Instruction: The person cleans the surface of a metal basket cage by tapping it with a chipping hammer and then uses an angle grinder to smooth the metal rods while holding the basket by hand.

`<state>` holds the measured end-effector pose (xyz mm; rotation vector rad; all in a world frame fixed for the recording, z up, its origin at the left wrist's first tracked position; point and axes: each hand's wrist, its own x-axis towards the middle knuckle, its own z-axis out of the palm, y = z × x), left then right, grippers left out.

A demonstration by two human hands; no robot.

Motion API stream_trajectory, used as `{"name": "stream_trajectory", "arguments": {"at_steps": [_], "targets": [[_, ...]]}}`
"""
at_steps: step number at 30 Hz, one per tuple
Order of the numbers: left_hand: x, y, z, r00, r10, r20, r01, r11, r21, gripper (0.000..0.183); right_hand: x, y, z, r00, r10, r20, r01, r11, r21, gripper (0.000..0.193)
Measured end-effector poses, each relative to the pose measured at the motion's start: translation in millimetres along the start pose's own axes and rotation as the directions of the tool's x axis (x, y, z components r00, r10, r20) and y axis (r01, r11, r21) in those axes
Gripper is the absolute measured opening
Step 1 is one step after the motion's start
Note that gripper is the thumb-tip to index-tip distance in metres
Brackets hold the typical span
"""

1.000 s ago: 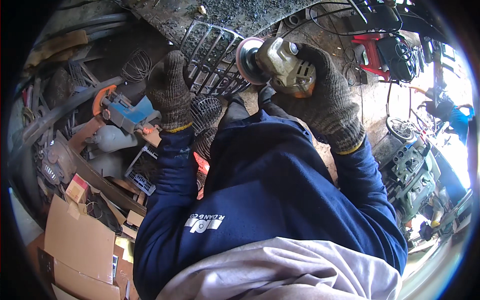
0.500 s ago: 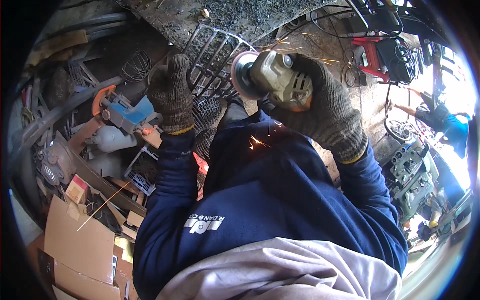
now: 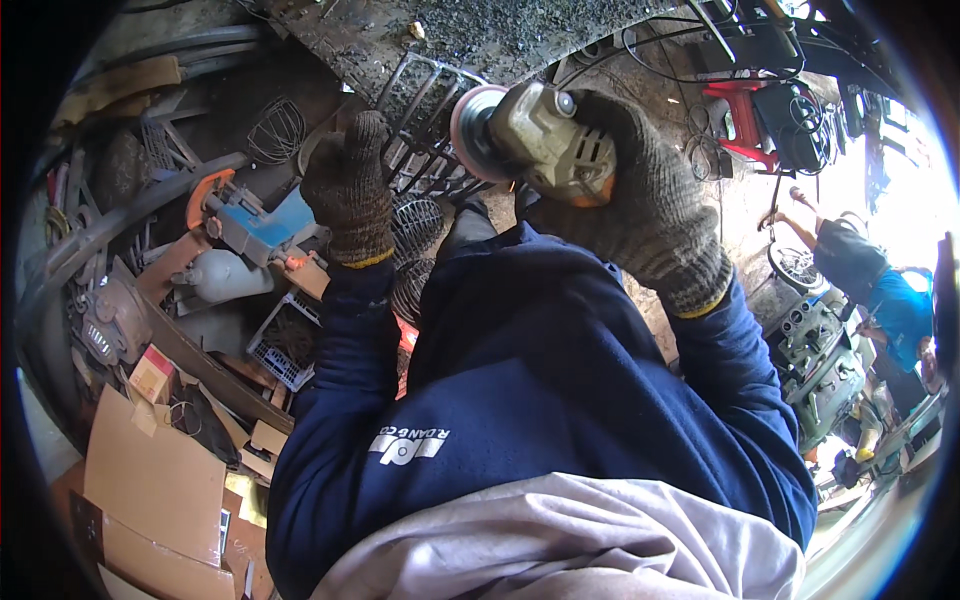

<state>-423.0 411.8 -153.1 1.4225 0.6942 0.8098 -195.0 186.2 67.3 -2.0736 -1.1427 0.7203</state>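
Observation:
My right hand, in a dark knitted glove, is wrapped round the body of an angle grinder. The grinder's round disc faces left, over the right side of a dark metal rack made of parallel bars. My left hand, gloved the same way, is closed at the rack's left edge, thumb pointing away from me. The rack slants below the far worktop, and part of it lies behind the disc and glove. Whether the disc touches a bar I cannot tell.
A grimy worktop lies at the far side. On the left are a blue and orange machine, wire whisk heads, a plastic crate and cardboard. To the right are a red stool, cables, machinery and a person in blue.
The grinder has shifted slightly left and toward the rack's middle. Bright sparks seen before near my lap and beyond the grinder are gone. The person at right has moved nearer.

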Motion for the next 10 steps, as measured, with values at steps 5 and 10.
{"name": "stream_trajectory", "arguments": {"at_steps": [5, 10], "targets": [[4.3, 46.9, 31.8, 0.993, -0.069, -0.100, 0.104, 0.907, 0.407, 0.020, 1.2, 5.3, 6.5, 0.999, 0.015, -0.052, -0.012, 0.999, 0.043, 0.085], [3.5, 47.9, 41.7, 0.977, 0.032, -0.211, 0.055, 0.916, 0.397, 0.025, 8.0, -10.0, -1.1, 0.999, 0.004, 0.037, -0.003, 1.000, -0.024, 0.088]]}}
